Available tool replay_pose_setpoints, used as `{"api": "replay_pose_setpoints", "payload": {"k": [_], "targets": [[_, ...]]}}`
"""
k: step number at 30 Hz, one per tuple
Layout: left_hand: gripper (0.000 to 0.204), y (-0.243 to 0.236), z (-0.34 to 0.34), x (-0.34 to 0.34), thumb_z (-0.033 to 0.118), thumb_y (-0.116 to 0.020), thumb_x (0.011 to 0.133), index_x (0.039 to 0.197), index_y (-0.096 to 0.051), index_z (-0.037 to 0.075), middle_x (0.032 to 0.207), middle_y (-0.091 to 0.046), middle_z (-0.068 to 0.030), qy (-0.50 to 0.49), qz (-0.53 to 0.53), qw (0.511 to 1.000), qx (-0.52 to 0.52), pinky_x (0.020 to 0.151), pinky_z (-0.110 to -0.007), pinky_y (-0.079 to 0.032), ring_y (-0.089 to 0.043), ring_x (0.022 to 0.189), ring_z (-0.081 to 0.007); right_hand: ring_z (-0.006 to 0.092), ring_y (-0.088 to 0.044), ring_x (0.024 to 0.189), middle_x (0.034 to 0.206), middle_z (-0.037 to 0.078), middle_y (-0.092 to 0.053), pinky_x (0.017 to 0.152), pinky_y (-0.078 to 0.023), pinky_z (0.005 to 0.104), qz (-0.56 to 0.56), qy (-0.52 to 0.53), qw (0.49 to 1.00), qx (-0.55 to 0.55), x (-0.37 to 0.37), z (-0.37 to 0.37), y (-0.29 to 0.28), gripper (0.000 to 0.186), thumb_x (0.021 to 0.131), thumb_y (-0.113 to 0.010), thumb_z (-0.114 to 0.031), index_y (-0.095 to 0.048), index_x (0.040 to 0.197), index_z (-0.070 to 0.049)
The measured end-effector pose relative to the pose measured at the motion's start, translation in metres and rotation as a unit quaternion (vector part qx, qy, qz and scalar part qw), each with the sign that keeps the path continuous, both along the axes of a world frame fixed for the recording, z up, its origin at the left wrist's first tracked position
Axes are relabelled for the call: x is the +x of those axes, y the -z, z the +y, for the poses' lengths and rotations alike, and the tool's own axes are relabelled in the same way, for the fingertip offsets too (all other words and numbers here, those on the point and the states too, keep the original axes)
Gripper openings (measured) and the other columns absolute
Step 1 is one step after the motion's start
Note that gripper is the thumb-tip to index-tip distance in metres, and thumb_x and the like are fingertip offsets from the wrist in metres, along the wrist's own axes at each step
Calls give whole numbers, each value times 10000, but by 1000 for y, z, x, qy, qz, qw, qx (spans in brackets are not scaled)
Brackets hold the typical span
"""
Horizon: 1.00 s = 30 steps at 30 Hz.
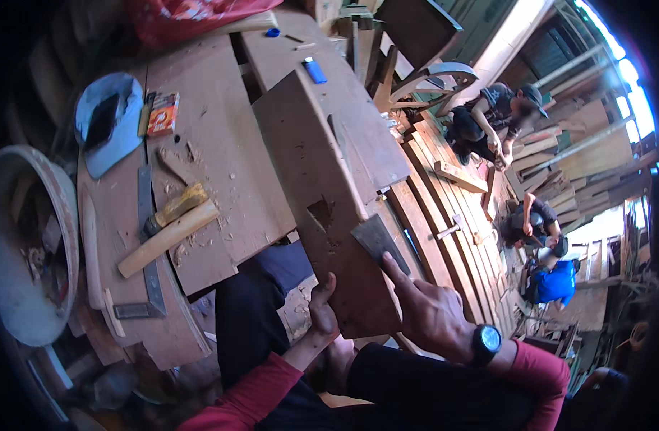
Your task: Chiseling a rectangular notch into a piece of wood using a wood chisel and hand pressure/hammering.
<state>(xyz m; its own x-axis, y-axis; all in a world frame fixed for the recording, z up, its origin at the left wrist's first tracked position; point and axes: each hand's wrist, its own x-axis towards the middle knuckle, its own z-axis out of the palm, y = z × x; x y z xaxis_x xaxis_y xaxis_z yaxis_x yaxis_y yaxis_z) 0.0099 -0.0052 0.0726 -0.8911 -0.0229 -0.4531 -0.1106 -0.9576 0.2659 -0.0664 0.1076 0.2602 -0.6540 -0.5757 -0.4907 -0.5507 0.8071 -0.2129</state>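
Observation:
A long brown board (pixel 293 151) slants across the middle, its lower end near my lap, with a rough triangular cut in its face. My left hand (pixel 322 309) grips its lower left edge, thumb up, other fingers partly hidden. My right hand (pixel 434 320), with a wristwatch, holds a flat grey metal blade (pixel 372 237) at the board's right edge, index finger along it. To the left on the workbench (pixel 257 201) lie a wooden-handled tool (pixel 168 237), a metal square (pixel 151 291), a phone on a pale blue cloth (pixel 125 144), a small orange box (pixel 162 115) and a blue lighter (pixel 314 70).
A white bucket (pixel 31 302) with scraps stands at far left. A red bag (pixel 186 18) lies at the top. Stacked planks (pixel 444 251) with a hammer (pixel 452 226) are to the right, where several co-workers (pixel 552 284) crouch among timber.

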Motion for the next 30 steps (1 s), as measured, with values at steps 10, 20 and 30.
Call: {"api": "replay_pose_setpoints", "payload": {"k": [10,20,30], "targets": [[602,-1,3,-3,468,-474,1027,1349,-513,-39,1297,-612,-191,-5,22,1000,0,1053,-432,-485,-622,1193,-296,388,-603,595,717,224,-599,586,-452,480,9,24,991,-132,-3,0,7,775,819,-558,0,-287,1545,-31],[658,2,1,-2,497,-531,992,1386,-484,-28,1328,-597,-175,-11,14,1000,3,1066,-429,-472,-594,1232,-302,399,-638,582,655,210,-606,589,-511,423,-14,71,986,-148,-1,0,-2,677,871,-545,-1,-391,1523,-102],[681,3,4,-2,500,-519,996,1419,-443,-28,1357,-571,-185,-13,15,1000,-4,1079,-430,-461,-580,1249,-305,392,-650,603,725,219,-638,587,-488,464,-26,57,989,-134,-19,-9,3,756,858,-617,-75,-316,1551,-104]]}}
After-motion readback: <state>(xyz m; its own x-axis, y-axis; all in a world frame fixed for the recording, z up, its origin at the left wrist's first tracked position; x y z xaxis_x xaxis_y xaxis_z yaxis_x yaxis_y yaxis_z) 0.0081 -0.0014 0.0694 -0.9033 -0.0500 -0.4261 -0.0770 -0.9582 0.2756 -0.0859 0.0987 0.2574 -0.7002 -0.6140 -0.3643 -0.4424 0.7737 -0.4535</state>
